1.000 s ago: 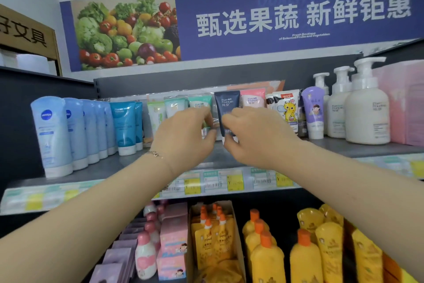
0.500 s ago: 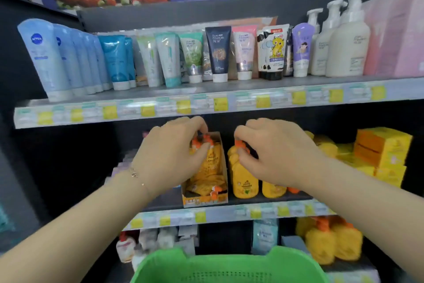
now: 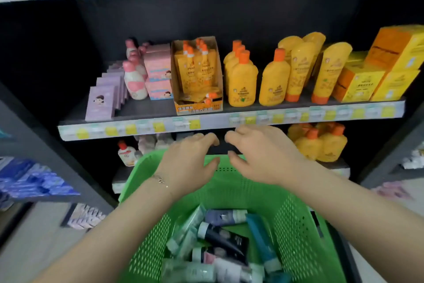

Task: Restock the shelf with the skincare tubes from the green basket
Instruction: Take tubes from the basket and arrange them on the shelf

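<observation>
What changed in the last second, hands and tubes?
Both hands let go of the dark tube they were placing on the top shelf and came down. The left hand and right hand are now empty, fingers loosely curled, over the far rim of the green basket, above the skincare tubes lying in it. The view tilted down too. Unchanged: the yellow bottles on the middle shelf.

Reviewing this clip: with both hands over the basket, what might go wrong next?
The skincare tubes lie jumbled and overlapping in the green perforated plastic basket, so grabbing one may drag neighbours along. The left hand and right hand hover close together and might collide reaching in.
</observation>
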`<state>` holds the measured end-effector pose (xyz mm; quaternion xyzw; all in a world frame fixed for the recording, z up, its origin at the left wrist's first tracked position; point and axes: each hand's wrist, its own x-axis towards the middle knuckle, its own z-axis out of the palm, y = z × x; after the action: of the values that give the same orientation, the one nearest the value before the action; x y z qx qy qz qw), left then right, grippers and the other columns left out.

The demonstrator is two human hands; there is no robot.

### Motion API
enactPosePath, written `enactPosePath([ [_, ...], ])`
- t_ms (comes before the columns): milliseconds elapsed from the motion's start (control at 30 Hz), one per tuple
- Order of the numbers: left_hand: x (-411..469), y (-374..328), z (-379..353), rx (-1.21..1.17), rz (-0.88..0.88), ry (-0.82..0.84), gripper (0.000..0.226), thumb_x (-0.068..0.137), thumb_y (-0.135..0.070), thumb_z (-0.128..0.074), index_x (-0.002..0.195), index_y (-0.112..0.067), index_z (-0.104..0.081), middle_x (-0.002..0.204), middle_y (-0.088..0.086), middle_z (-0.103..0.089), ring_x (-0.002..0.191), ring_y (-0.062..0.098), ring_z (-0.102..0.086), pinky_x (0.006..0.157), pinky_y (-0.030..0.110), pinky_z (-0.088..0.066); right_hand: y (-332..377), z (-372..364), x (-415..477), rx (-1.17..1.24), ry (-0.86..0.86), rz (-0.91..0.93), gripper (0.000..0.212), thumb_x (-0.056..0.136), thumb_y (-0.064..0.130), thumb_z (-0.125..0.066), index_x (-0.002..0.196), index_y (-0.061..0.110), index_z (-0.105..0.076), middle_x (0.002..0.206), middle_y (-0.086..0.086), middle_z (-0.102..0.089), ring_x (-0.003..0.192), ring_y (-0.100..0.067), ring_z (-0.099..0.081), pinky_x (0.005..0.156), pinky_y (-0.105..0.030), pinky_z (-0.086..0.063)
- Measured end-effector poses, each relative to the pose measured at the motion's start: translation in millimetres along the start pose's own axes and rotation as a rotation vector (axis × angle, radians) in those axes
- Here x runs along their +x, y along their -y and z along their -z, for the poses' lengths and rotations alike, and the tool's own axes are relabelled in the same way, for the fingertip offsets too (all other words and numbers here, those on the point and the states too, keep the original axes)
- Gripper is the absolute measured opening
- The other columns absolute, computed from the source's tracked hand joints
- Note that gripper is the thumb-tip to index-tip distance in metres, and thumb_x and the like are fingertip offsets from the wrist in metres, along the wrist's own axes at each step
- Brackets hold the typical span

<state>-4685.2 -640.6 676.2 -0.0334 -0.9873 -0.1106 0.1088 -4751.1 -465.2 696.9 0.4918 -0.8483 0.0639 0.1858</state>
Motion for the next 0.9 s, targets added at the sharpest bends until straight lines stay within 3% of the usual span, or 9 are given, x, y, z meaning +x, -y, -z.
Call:
enactPosePath([
  [233, -20, 15, -65, -0.053, 0.109, 0.255, 0.034, 0.090, -0.039, -0.055, 0.121, -0.026, -0.052, 0.113, -0.004, -0.062, 0.103, 0.021, -0.062, 0.081, 0.036, -0.052, 13, -54, -25, 0.137, 0.272, -0.057, 0.027, 0.095, 0.035, -0.045, 0.114, 0.019, -0.056, 0.096, 0.001, -0.058, 0.091, -0.024, -0.060, 0.064, -0.032, -0.039],
  [467, -22, 29, -127, -0.056, 0.134, 0.613, 0.039, 0.092, -0.031, -0.054, 0.128, -0.019, -0.044, 0.110, 0.006, -0.062, 0.094, 0.026, -0.061, 0.075, 0.039, -0.054, 24, -99, -37, 0.195, 0.612, -0.097, 0.031, 0.094, 0.031, -0.048, 0.123, 0.019, -0.054, 0.101, -0.001, -0.059, 0.092, -0.027, -0.062, 0.073, -0.036, -0.051],
  [633, -45, 31, -172, -0.110, 0.102, 0.898, 0.022, 0.092, -0.027, -0.053, 0.111, -0.016, -0.054, 0.092, 0.007, -0.062, 0.080, 0.023, -0.062, 0.072, 0.033, -0.054, 22, -118, -39, 0.285, 0.722, -0.177, 0.033, 0.093, 0.038, -0.053, 0.120, 0.019, -0.056, 0.104, -0.007, -0.064, 0.089, -0.027, -0.061, 0.074, -0.040, -0.055],
  [900, -102, 31, -212, -0.067, 0.129, 1.192, 0.030, 0.089, -0.017, -0.060, 0.119, -0.014, -0.058, 0.118, 0.009, -0.063, 0.104, 0.027, -0.061, 0.086, 0.035, -0.051, 21, -131, -41, 0.362, 0.834, -0.220, 0.034, 0.095, 0.039, -0.054, 0.121, 0.017, -0.056, 0.103, -0.006, -0.065, 0.088, -0.025, -0.063, 0.078, -0.043, -0.056],
])
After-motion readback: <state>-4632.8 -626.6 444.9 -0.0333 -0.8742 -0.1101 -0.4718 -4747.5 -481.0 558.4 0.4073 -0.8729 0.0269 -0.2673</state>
